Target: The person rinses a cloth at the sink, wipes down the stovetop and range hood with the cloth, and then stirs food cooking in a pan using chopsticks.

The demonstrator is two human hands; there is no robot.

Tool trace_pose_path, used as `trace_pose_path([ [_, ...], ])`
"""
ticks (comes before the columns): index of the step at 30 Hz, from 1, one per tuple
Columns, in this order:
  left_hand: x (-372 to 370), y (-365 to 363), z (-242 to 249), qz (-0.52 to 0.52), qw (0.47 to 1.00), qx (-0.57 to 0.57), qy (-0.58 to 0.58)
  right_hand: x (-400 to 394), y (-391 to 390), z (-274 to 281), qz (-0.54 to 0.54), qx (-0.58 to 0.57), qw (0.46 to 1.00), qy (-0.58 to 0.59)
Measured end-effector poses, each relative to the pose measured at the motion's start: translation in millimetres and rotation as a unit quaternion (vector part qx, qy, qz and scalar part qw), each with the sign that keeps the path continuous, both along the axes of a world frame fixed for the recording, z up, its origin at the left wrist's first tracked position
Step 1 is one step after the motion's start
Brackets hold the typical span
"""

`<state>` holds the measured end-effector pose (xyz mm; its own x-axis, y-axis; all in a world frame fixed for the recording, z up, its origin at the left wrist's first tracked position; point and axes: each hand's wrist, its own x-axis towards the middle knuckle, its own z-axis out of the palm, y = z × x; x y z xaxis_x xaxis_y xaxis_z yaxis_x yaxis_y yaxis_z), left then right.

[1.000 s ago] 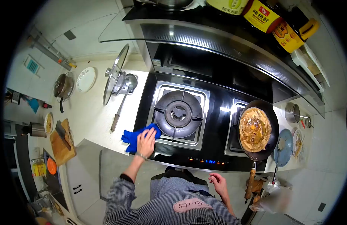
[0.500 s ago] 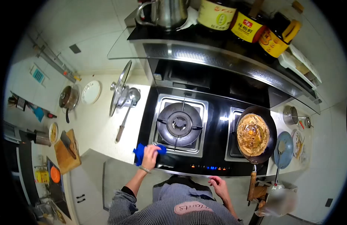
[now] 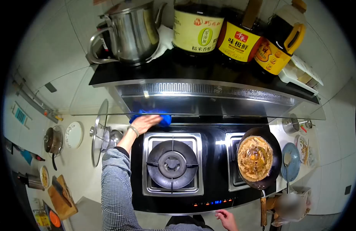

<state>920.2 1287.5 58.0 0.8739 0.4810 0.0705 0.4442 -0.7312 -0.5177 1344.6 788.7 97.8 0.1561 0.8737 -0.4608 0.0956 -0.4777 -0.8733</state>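
Note:
My left hand (image 3: 145,122) presses a blue cloth (image 3: 165,119) against the back of the black glass cooktop (image 3: 211,161), behind the left burner (image 3: 172,164) and seen through the range hood's glass edge. The fingers lie over the cloth, and part of it is hidden beneath them. My right hand (image 3: 225,220) hangs by the cooktop's front edge, fingers loosely bent and apart, holding nothing. On the right burner sits a dark frying pan (image 3: 277,161) with a browned round of food (image 3: 255,158) in it, its wooden handle (image 3: 263,211) pointing toward me.
The hood's glass panel (image 3: 81,96) juts over the cooktop's back. Above stand a steel kettle (image 3: 136,36) and several sauce bottles (image 3: 197,30). Left are a glass lid (image 3: 100,134), a white plate (image 3: 74,134) and a cleaver (image 3: 61,190). A blue plate (image 3: 288,163) sits right.
My left hand has moved with the blue cloth from the cooktop's front left corner to its back. The view has shifted, showing more of the shelf above. My right hand stays near the front edge.

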Motion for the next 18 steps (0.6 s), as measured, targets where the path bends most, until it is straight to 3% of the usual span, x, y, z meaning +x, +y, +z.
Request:
trace_pose_path([
  [1,-17.2,-0.4,-42.2,-0.007,0.971,-0.181,-0.153,1.7,-2.5,-6.9,0.004,-0.02,1.0,-0.003],
  [2,-20.5,0.4,-64.5,-0.016,0.887,-0.352,-0.299,5.2,-4.3,-10.2,0.007,-0.039,0.999,-0.008],
  [5,-7.1,-0.5,-9.4,-0.012,0.954,-0.277,-0.11,1.1,-2.0,-3.0,0.006,-0.057,0.998,-0.008],
  [6,1.0,-2.2,7.9,-0.011,0.955,-0.277,-0.107,-1.6,1.2,0.0,0.002,-0.065,0.998,0.0],
  [7,13.1,-3.9,22.1,-0.004,0.883,-0.375,-0.283,-2.3,-1.4,-4.6,-0.008,-0.06,0.998,0.015],
  [9,44.8,12.1,33.1,-0.032,0.903,-0.219,-0.368,-7.1,2.8,1.1,-0.012,-0.061,0.998,0.018],
  [11,89.7,18.8,75.5,-0.092,0.958,0.086,-0.257,-12.8,8.7,5.8,-0.015,-0.064,0.998,0.019],
  [12,105.9,7.3,111.6,-0.117,0.951,0.136,-0.254,-14.2,10.8,7.7,-0.014,-0.057,0.998,0.021],
  [14,111.6,19.5,58.2,-0.138,0.958,0.068,-0.244,-15.2,16.0,9.3,-0.016,-0.051,0.998,0.022],
  [15,109.0,9.8,44.1,-0.105,0.953,0.285,0.026,-17.6,16.3,10.0,-0.028,-0.055,0.998,0.034],
  [16,94.3,14.0,-15.1,-0.121,0.947,0.255,0.152,-15.9,14.6,11.8,-0.038,-0.058,0.997,0.042],
  [18,88.0,4.3,0.0,-0.067,0.996,0.0,0.055,-10.7,12.4,8.1,-0.038,-0.062,0.997,0.041],
])
